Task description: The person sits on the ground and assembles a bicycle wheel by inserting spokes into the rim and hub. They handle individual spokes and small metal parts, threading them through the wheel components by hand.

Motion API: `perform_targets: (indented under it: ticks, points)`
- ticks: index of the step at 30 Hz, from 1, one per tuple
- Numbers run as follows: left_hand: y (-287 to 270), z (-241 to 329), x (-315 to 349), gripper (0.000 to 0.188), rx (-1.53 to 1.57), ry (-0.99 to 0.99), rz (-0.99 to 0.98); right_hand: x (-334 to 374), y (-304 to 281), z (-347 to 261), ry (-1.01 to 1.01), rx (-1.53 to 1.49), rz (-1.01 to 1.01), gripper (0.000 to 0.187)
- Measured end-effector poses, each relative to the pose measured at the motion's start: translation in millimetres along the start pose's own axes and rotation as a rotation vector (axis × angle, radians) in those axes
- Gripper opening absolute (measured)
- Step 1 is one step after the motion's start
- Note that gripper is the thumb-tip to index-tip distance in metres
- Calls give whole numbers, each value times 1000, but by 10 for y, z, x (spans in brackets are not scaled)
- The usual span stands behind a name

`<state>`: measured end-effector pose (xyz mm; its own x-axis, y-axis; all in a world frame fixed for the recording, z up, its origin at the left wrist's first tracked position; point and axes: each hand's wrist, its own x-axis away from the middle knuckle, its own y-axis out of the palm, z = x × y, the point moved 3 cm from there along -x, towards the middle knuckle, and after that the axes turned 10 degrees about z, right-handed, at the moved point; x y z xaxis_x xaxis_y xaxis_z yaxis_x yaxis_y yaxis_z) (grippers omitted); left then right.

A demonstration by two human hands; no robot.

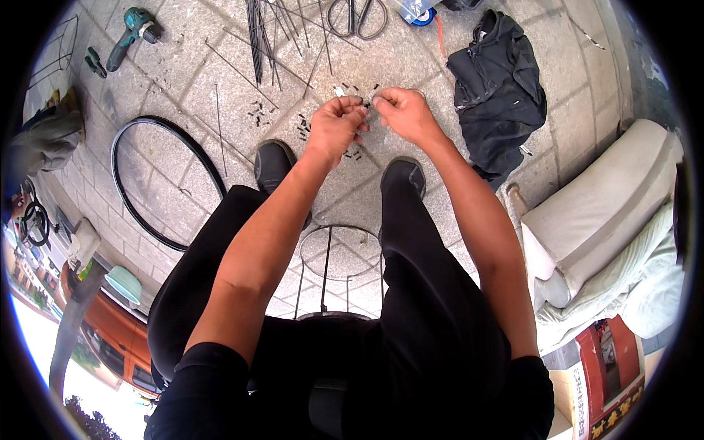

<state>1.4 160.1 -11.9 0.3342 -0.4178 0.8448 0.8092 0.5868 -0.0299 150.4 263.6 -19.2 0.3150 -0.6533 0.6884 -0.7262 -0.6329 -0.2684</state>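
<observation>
My two hands meet just above the paving, beyond my shoes, with the fingertips almost touching. My left hand (pixel 337 126) is closed in a pinch, and a small dark piece (pixel 367 105) shows at its fingertips. Thumb and forefinger of my right hand (pixel 405 115) are pressed together beside that piece; what they grip is too small to make out. A small white object (pixel 339 92) shows just beyond my left fingers. Scattered on the ground around the left hand are several short black pieces (pixel 303 126), and another loose group (pixel 258 114) lies farther left.
Thin black rods (pixel 255 44) and large scissors (pixel 357 18) lie ahead. At far left are a cordless drill (pixel 133 35) and pliers (pixel 94 63); nearer is a black hoop (pixel 117 180). A black jacket (pixel 495 88) and beige padded seat (pixel 601 198) are right.
</observation>
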Motion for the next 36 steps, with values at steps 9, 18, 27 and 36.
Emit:
perform_targets:
  ticks: [9, 18, 27, 36]
  points:
    - [-40, -156, 126, 33, 36, -48, -23, 171, 14, 125, 90, -83, -126, 36]
    - [-350, 227, -261, 26, -336, 335, 102, -156, 56, 193, -169, 157, 55, 35]
    - [-134, 399, -258, 25, -700, 538, 83, -36, -215, 258, 27, -126, 202, 29]
    - [-12, 612, -260, 29, -742, 669, 95, 190, -212, 625, 64, -153, 238, 29]
